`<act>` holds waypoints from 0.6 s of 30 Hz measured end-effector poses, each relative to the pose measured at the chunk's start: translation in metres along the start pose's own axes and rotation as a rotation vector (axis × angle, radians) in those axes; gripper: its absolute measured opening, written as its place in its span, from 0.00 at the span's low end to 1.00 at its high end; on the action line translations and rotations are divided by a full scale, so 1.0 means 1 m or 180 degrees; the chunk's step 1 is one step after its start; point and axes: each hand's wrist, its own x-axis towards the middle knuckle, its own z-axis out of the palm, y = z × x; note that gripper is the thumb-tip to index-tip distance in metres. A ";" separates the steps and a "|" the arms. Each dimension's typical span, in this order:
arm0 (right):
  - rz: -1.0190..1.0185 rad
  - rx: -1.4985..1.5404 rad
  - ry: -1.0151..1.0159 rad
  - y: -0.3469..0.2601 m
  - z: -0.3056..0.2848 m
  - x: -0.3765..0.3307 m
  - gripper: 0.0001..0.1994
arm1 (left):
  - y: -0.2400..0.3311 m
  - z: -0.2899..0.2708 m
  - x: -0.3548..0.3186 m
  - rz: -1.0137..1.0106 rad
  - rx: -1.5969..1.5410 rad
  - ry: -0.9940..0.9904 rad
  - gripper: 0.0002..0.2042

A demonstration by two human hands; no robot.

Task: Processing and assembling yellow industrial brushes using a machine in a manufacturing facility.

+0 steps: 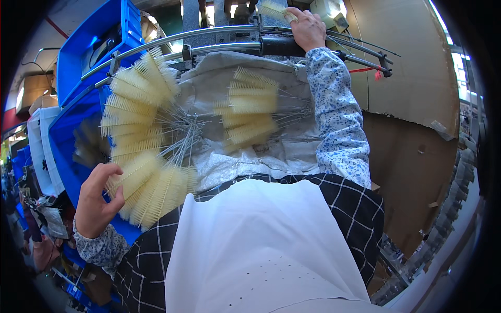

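At the far side, my right hand (308,30) is closed on a pale yellow bristle brush (272,9), held over the metal machine by its near end. Over the left lap, my left hand (98,201) is empty, its thumb and forefinger curved and apart. Its fingertips are next to the bristles of a fanned pile of twisted-wire brushes (136,135), whose wire stems point right. A smaller stack of the same brushes (250,107) lies on the grey-white sheet (209,78), its stems toward my right forearm.
Two metal rails (209,49) cross in front of the machine. Blue plastic bins (78,68) stand at the left. A large cardboard sheet (407,68) rises at the right, with a red tie (378,74) on a rod end near it. A white cloth (261,235) covers my lap.
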 end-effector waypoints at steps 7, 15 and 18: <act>-0.0252 0.0270 -0.0050 0.002 -0.002 0.000 0.14 | -0.001 -0.018 -0.013 0.0239 -0.0347 0.0640 0.14; 0.0033 0.0401 -0.0463 0.020 0.017 0.009 0.14 | -0.028 -0.028 -0.038 0.0914 -0.1139 0.2172 0.16; 0.0068 0.0553 -0.0525 0.006 0.000 0.010 0.11 | -0.025 -0.018 -0.033 0.0931 -0.1242 0.2225 0.16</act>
